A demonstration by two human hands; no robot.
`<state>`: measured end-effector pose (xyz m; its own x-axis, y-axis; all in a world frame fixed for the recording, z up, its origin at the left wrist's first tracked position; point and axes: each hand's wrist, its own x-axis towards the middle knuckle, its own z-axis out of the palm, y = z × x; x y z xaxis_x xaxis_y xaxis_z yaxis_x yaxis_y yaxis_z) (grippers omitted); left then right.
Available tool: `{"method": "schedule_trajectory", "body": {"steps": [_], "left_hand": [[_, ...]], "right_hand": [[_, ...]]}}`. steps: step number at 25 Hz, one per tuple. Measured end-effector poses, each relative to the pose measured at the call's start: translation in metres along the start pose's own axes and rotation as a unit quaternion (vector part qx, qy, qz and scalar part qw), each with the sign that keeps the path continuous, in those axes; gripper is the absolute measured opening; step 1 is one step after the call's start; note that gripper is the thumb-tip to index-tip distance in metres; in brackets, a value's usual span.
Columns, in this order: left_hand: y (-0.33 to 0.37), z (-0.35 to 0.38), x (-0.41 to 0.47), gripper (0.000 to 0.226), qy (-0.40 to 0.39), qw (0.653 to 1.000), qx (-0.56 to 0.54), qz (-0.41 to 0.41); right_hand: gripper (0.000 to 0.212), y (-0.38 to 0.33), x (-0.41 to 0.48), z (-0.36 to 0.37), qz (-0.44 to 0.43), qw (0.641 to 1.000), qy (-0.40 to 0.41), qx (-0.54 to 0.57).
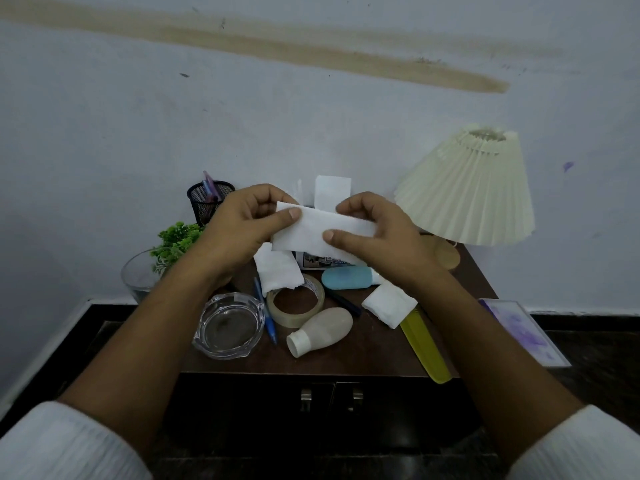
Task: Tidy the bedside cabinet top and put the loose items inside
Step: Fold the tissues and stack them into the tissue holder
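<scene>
Item in hand: white folded tissue sheet. Hangs in the air above the back half of the dark brown wooden surface, long edge roughly level. Pinched at the left end by the left hand, thumb on the near face, fingers curled behind. Pinched at the right end by the right hand in the same manner. Both hands clamped on the sheet, apart from each other.

Directly beneath: crumpled white tissue, overlapping the rim of a clear tape roll. Behind the hands: printed tissue box, largely hidden, with a white sheet standing up above it.

Near the front edge, left to right:
- clear glass ashtray
- blue pen, just beside the ashtray
- beige plastic bottle with white cap, on its side
- second crumpled white tissue, resting on the top end of a yellow-green comb that overhangs the front edge

Mid-surface: light blue plastic bottle on its side, with a black pen in front of it.

Back left: black mesh pen holder, green artificial plant, clear glass bowl. Back right: lamp with cream pleated shade.

Below the top: two closed cabinet doors with metal handles.
</scene>
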<state>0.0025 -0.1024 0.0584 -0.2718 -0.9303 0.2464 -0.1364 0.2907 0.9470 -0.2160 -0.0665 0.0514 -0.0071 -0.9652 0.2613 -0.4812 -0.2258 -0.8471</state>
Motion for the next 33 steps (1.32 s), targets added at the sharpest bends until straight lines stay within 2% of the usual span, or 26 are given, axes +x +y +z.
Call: {"method": "schedule_trajectory", "body": {"steps": [2,4,6,10,12,15,17,19,21,22,24,27,29,30,33], "left_hand": [[0.002,0.007,-0.001,0.012,-0.041,0.999,0.022,0.027],[0.004,0.011,-0.002,0.013,-0.057,0.997,0.025,0.034],[0.004,0.009,-0.002,0.012,-0.027,0.999,0.02,0.035],[-0.001,-0.002,0.002,0.01,0.089,0.995,-0.041,0.012],[-0.003,-0.007,0.004,0.007,0.11,0.992,-0.062,0.001],[-0.009,-0.013,0.006,0.009,0.116,0.992,-0.049,-0.007],[-0.014,-0.015,0.007,0.012,0.109,0.994,0.012,-0.01],[-0.017,-0.013,0.006,0.034,0.085,0.982,0.164,0.035],[-0.012,-0.001,0.002,0.05,0.017,0.968,0.237,0.081],[-0.011,0.005,0.002,0.048,-0.019,0.97,0.228,0.085],[-0.012,0.013,0.004,0.028,-0.055,0.977,0.193,0.066],[-0.014,0.014,0.011,0.009,-0.009,0.993,0.109,0.041],[-0.014,0.014,0.016,0.009,0.042,0.998,0.024,0.028],[-0.014,0.015,0.018,0.011,0.061,0.998,-0.003,0.026],[-0.018,0.021,0.025,0.023,0.086,0.995,-0.033,0.025]], "right_hand": [[0.025,-0.002,-0.001,0.008,-0.044,0.998,-0.03,-0.027],[0.016,-0.002,0.0,0.011,-0.051,0.998,-0.037,-0.01],[0.012,0.002,0.002,0.008,-0.043,0.998,-0.039,-0.003],[0.011,0.01,0.0,-0.003,0.007,0.996,-0.07,0.049],[0.011,0.011,-0.001,-0.004,0.022,0.994,-0.084,0.071],[0.007,0.009,0.0,-0.004,0.02,0.995,-0.02,0.091],[0.005,0.008,0.002,-0.004,0.008,0.992,0.028,0.119],[0.005,0.005,0.004,-0.002,-0.023,0.993,0.048,0.106],[0.007,0.002,0.005,0.001,-0.067,0.994,0.046,0.067],[0.008,0.001,0.005,0.003,-0.083,0.994,0.043,0.059],[0.011,-0.002,0.006,0.005,-0.096,0.991,0.044,0.079],[0.035,-0.002,0.007,0.002,-0.041,0.983,0.046,0.174],[0.047,0.0,0.007,0.003,0.022,0.98,0.017,0.198],[0.046,0.002,0.008,0.006,0.046,0.979,0.002,0.2],[0.028,0.009,0.015,0.014,0.056,0.98,0.007,0.189]]}}
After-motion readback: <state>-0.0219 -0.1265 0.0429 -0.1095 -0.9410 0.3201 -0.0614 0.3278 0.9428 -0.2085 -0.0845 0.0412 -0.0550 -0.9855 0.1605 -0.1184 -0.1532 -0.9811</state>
